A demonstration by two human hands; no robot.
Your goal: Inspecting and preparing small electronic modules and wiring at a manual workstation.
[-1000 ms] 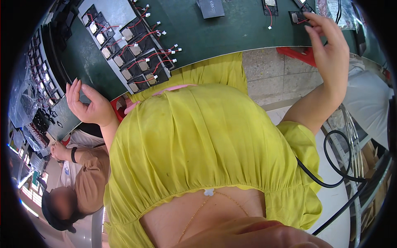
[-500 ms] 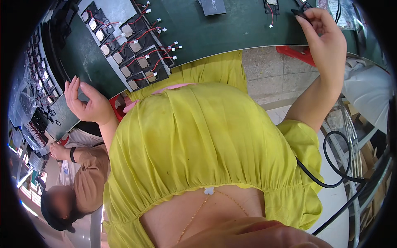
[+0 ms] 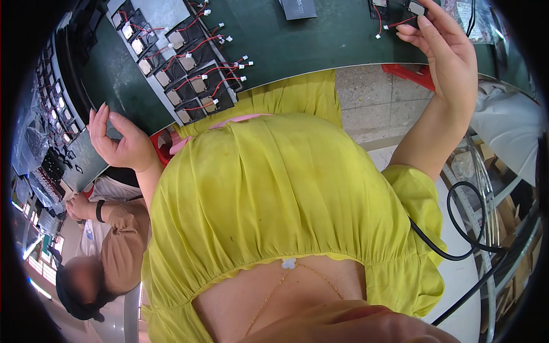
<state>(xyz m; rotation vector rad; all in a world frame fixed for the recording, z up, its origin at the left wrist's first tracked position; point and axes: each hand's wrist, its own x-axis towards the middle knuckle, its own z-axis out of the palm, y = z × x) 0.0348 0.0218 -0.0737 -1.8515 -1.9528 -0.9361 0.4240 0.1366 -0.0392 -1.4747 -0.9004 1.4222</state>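
Observation:
At the far right of the table, my right hand [image 3: 452, 57] is closed on a small black speaker-like module [image 3: 417, 8] with a silver rectangular face. A red wire trails from it to a white plug [image 3: 386, 27]. Just left of it lies a similar black module [image 3: 378, 10], its wire hanging toward me. My left hand [image 3: 120, 140] is empty at the table's left front edge, fingers apart and slightly curled. Between the hands, on the left side, a grey tray [image 3: 150, 94] carries several of these wired modules in black compartments.
A dark box [image 3: 298, 8] lies at the far edge of the green table [image 3: 320, 43]. Clear plastic bags [image 3: 472, 20] are at the right. Another rack of modules [image 3: 57, 97] stands far left, near a seated co-worker [image 3: 123, 246]. A black cable [image 3: 446, 251] loops at my right side.
My right hand has turned and shifted slightly, bringing the module's silver face and red wire into view beside the other module. The left hand has hardly moved.

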